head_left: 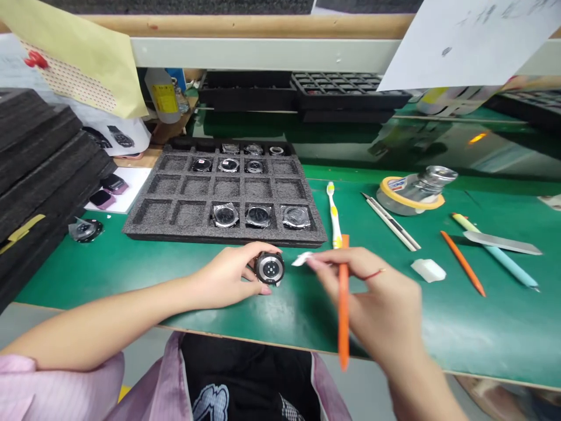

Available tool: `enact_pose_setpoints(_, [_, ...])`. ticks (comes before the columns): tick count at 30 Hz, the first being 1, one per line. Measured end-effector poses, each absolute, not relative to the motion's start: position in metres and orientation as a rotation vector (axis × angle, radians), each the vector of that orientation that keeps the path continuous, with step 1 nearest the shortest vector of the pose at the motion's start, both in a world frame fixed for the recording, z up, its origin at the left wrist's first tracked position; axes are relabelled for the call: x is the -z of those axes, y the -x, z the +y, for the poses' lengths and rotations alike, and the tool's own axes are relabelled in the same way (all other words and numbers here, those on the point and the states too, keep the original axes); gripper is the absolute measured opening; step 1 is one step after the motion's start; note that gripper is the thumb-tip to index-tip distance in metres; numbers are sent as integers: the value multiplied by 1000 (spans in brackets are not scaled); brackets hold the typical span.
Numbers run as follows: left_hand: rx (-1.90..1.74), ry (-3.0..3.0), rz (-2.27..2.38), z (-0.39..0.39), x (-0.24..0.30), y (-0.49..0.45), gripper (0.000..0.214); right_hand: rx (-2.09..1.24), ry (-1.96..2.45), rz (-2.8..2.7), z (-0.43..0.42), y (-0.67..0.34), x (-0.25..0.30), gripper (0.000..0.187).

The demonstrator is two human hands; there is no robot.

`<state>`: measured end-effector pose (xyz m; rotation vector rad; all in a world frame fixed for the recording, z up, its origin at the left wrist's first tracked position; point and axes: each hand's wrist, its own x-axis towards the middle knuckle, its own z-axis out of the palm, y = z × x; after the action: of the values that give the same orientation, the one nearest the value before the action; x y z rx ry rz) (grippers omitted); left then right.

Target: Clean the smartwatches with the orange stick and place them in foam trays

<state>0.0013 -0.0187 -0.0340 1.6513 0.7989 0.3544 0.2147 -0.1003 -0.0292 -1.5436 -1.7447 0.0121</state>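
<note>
Head view: at the green desk (298, 318), the fingers of your left hand (228, 278) grip a round black watch case (269, 268) by its rim, its back showing, while your right hand (381, 295) pinches a thin white scrap (300, 259) beside it and holds a slim orange stick (343, 330). Best steady the rim and keep the stick clear; a grey foam tray (188, 233) and white-and-yellow toothbrush (334, 217) crowd the space behind.

To your right on the green bench (491, 339), a metal-topped bottle (418, 190) sits beyond a white block (428, 270), and a silver blade (512, 243) lies across a pale blue pen (511, 264). On your left, black foam slabs (48, 158) rise in a stack; farther off, a yellow sheet (99, 49) hangs beside a yellow-labelled bottle (165, 99).
</note>
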Motion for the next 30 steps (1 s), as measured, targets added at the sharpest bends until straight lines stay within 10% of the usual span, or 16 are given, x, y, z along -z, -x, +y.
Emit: enact_pose_setpoints(30, [-285,-1644,844,-20,29,-1,54,31,1640,-1571,-105,-232,66,30])
